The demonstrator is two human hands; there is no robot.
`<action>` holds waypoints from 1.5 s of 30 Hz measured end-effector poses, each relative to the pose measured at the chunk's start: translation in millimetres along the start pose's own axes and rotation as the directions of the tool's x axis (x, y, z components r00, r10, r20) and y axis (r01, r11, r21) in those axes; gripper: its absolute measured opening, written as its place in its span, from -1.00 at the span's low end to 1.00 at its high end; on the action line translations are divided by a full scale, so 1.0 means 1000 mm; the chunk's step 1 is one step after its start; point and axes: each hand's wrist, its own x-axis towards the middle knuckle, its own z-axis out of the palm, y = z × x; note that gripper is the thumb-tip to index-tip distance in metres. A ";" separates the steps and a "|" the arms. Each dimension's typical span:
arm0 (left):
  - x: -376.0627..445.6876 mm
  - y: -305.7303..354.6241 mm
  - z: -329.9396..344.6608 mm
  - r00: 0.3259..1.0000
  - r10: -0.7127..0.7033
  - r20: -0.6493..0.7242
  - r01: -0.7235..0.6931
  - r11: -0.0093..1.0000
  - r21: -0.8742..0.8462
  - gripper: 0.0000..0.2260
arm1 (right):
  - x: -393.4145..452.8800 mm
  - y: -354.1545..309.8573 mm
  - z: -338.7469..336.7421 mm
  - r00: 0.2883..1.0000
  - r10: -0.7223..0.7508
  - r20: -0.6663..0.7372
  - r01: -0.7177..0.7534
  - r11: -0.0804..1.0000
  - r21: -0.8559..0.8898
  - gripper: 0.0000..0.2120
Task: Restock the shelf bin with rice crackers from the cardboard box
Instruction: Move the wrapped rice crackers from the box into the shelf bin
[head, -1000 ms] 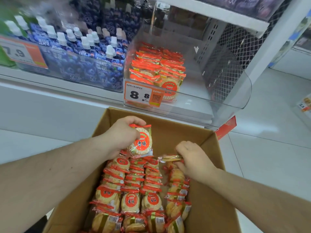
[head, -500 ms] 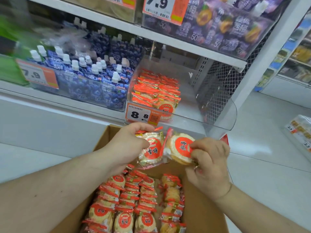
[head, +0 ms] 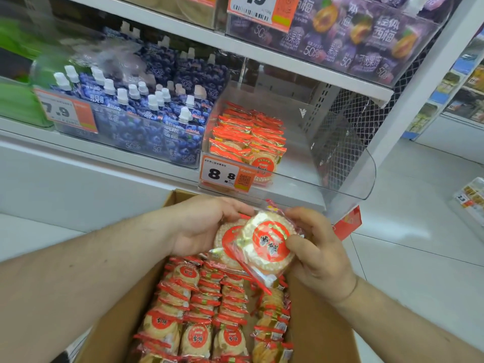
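An open cardboard box (head: 322, 334) below me holds several rows of rice cracker packs (head: 199, 310) with red labels. Above the box, my left hand (head: 204, 226) grips one rice cracker pack (head: 224, 238), mostly hidden behind a second pack (head: 267, 244) that my right hand (head: 317, 255) pinches at its right edge. The two packs overlap between my hands. On the shelf ahead, the clear plastic bin (head: 340, 179) holds stacked cracker packs (head: 246, 134) in its left part; its right part shows bare floor.
A price tag reading 8.8 (head: 225, 174) hangs on the bin's front. Blue drink pouches (head: 146, 119) fill the bin to the left. A shelf with purple pouches (head: 340, 35) runs overhead. A white upright post (head: 408, 100) and tiled floor lie to the right.
Both hands lifted out of the box, each with a cracker pack, and came together; the right pack now overlaps the left one. My view tilted up toward the shelf.
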 end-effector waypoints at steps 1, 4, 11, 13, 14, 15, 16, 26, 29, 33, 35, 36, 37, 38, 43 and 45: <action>-0.001 0.001 0.001 1.000 -0.002 0.024 0.001 1.000 0.016 -0.68 | -0.002 -0.001 0.002 1.000 -0.002 0.025 0.003 1.000 -0.006 -0.62; -0.002 0.002 0.002 0.996 -0.034 0.086 0.028 0.997 0.076 -0.73 | -0.004 -0.002 0.005 0.991 0.021 0.135 -0.022 1.000 0.005 -0.45; -0.002 -0.004 -0.002 0.985 0.076 0.156 -0.114 0.961 0.251 -0.66 | -0.003 0.001 0.012 0.973 0.018 0.229 -0.019 1.000 0.001 -0.75; 0.000 -0.006 -0.004 0.984 0.135 0.112 -0.165 0.932 0.323 -0.55 | -0.003 0.000 0.013 0.963 0.098 0.252 -0.099 0.995 -0.012 -0.70; 0.001 -0.007 -0.004 0.981 0.177 0.075 -0.193 0.915 0.355 -0.52 | -0.003 -0.002 0.012 0.954 0.185 0.235 -0.193 0.981 0.012 -0.65; 0.003 -0.007 -0.005 0.975 0.219 0.043 -0.219 0.901 0.375 -0.49 | -0.001 -0.004 0.011 0.926 0.311 0.214 -0.331 0.941 0.068 -0.58; 0.005 -0.007 -0.006 0.967 0.252 0.025 -0.241 0.889 0.390 -0.48 | 0.002 -0.007 0.008 0.867 0.450 0.215 -0.485 0.862 0.150 -0.51; 0.001 -0.013 0.010 0.706 0.606 0.368 -0.612 0.260 0.746 -0.20 | 0.030 -0.015 -0.003 0.689 0.545 0.477 -0.669 0.731 0.131 -0.29; 0.002 -0.009 0.012 0.626 0.696 0.352 -0.640 0.200 0.742 -0.18 | 0.044 -0.007 -0.016 0.698 0.579 0.422 -0.646 0.763 0.022 -0.40; 0.008 0.005 0.004 0.592 0.789 0.164 -0.389 0.102 0.915 -0.16 | 0.084 0.027 -0.049 0.691 0.701 0.175 -0.715 0.699 0.024 -0.56; 0.016 0.008 -0.004 0.635 0.768 0.084 -0.177 0.038 0.983 -0.18 | 0.105 0.050 -0.059 0.650 0.747 0.140 -0.749 0.661 -0.048 -0.60; 0.020 0.008 -0.008 0.661 0.749 0.050 -0.111 0.032 0.993 -0.19 | 0.113 0.060 -0.058 0.622 0.765 0.167 -0.760 0.641 -0.109 -0.61; 0.023 0.009 -0.011 0.685 0.729 0.022 -0.072 0.038 0.997 -0.19 | 0.119 0.070 -0.054 0.590 0.780 0.207 -0.764 0.623 -0.169 -0.61; 0.026 0.009 -0.014 0.705 0.710 0.002 -0.052 0.048 0.997 -0.20 | 0.123 0.079 -0.047 0.558 0.789 0.256 -0.765 0.609 -0.210 -0.59; 0.031 0.008 -0.020 0.754 0.656 -0.013 -0.017 0.039 0.999 -0.17 | 0.128 0.101 0.007 0.415 0.760 0.500 -0.700 0.618 -0.359 -0.50; 0.032 0.007 -0.021 0.755 0.656 -0.012 -0.021 0.041 0.999 -0.17 | 0.126 0.102 0.027 0.387 0.771 0.505 -0.697 0.604 -0.388 -0.56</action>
